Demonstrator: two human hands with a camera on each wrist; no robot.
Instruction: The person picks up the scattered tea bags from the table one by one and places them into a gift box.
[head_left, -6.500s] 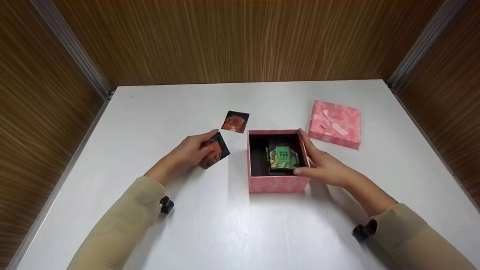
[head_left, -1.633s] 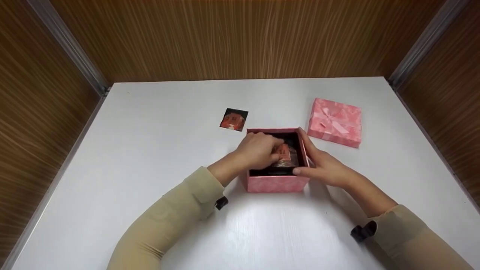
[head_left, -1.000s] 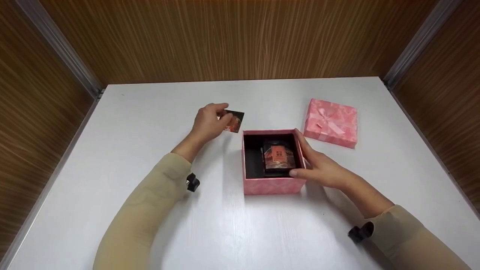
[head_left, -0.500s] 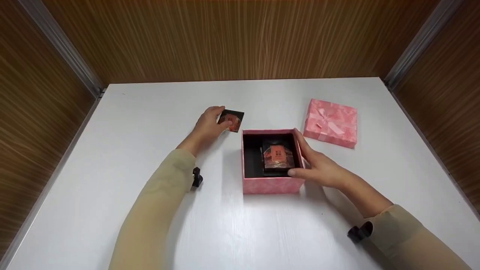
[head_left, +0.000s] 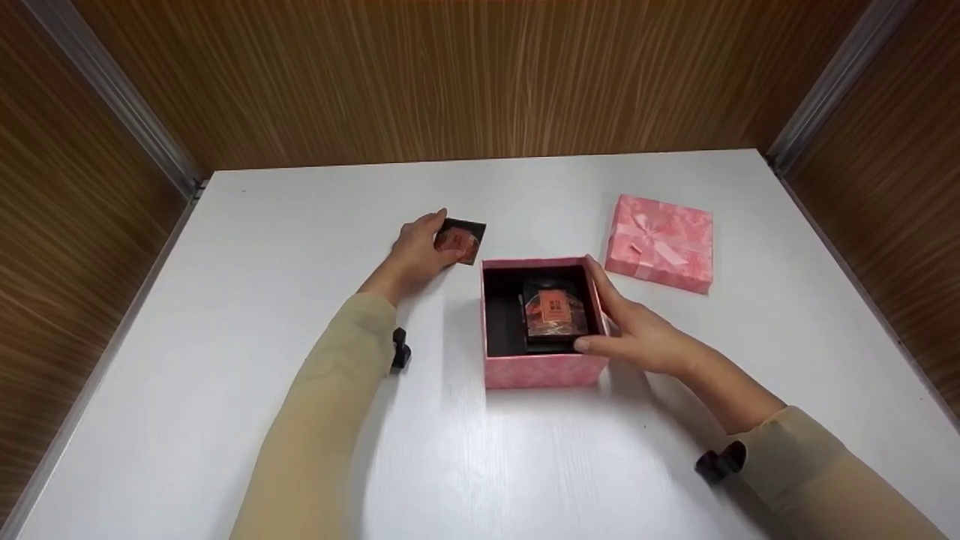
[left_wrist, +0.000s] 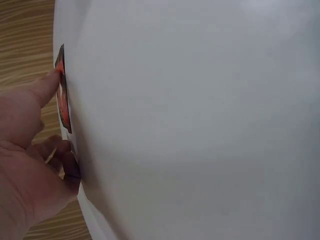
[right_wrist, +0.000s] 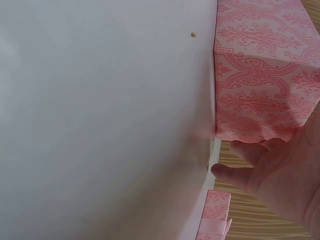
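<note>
In the head view my left hand [head_left: 420, 249] is at a flat black square sachet [head_left: 466, 236] with a red label, lying on the table. My thumb lies at its near edge and the index finger at its far left corner, pinching it. In the left wrist view the thumb touches the sachet [left_wrist: 62, 95] while the other fingers curl by the table surface. My right hand [head_left: 645, 330] grips the right side of a lidless pink gift box [head_left: 544, 371], thumb over its front right rim. Inside, toward the right, a red-labelled sachet [head_left: 555, 313] lies on top, with dark edges beneath it.
The pink lid [head_left: 660, 244] with a ribbon bow lies at the back right, beyond the box. A white table [head_left: 495, 465] carries everything. Wood-grain panels [head_left: 480, 82] rise behind and at both sides. A dark band with a clip [head_left: 721, 461] sits at each wrist.
The left hand put its red-labelled sachet into the box over the green one, then moved back left to the remaining sachet on the table. My right hand stays on the box.
</note>
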